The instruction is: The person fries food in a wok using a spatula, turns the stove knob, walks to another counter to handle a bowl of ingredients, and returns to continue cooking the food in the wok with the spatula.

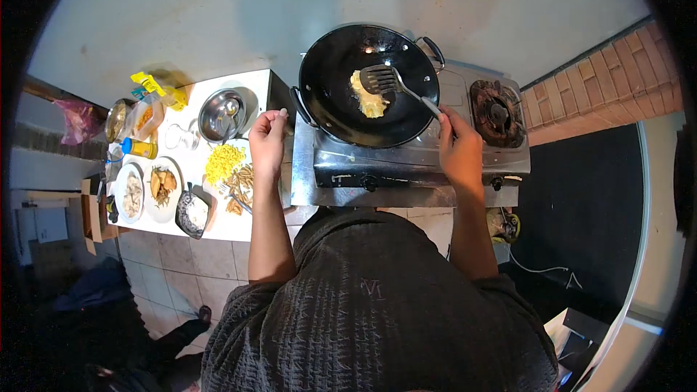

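My right hand [460,147] is closed around the handle of a slotted spatula [382,80]. The spatula's dark head rests over a yellowish, egg-like fried piece [372,106] in a black wok [341,120]. Left of the wok, close to its side handle [303,107] but apart from it, my left hand [268,138] is held with fingers curled and thumb pressed in. Whether anything small is in that pinch cannot be made out. Beneath the wok is a steel gas stove [421,167], whose left burner is hidden.
A bare burner [499,112] sits at right. On the white table [178,226] at left are a metal bowl [222,115], chopped yellow food [225,163], plates of food [162,189], a black dish [192,212] and a yellow jar [139,148]. Another person's leg [178,337] shows lower left.
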Demonstrator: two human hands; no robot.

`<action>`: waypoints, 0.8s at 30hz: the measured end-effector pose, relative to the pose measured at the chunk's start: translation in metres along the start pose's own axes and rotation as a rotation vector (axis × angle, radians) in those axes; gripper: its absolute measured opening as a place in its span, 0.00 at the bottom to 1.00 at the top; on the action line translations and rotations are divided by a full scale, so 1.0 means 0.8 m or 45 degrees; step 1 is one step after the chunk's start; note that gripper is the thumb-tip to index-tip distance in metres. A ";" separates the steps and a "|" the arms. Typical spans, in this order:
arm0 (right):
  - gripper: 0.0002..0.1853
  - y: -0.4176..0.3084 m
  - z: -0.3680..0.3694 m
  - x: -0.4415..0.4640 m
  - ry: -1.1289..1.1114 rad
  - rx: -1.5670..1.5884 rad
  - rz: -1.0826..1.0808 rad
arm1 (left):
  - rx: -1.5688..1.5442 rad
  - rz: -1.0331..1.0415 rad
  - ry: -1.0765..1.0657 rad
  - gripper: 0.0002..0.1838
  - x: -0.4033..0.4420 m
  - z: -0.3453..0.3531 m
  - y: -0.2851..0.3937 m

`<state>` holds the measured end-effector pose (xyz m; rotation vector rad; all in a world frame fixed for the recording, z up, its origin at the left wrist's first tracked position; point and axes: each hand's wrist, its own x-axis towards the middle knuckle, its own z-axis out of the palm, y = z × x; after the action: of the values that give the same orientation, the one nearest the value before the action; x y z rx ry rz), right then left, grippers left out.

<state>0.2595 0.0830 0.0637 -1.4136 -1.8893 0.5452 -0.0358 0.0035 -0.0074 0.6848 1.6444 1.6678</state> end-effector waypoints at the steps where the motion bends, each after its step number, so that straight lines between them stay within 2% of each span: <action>1: 0.12 0.001 0.000 0.001 -0.006 0.010 0.000 | 0.006 -0.015 0.004 0.07 -0.003 0.000 0.001; 15: 0.12 0.022 -0.012 0.011 -0.018 0.098 -0.149 | 0.065 -0.005 0.173 0.08 -0.036 0.010 0.016; 20: 0.12 0.035 -0.019 0.007 0.001 0.128 -0.391 | 0.025 0.035 0.188 0.08 -0.041 0.020 0.011; 24: 0.12 0.044 -0.023 -0.004 -0.016 0.136 -0.355 | 0.047 0.088 0.184 0.07 -0.051 0.028 0.001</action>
<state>0.2962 0.0892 0.0506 -1.0582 -1.9941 0.5094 0.0072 -0.0138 -0.0015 0.6593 1.7745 1.7762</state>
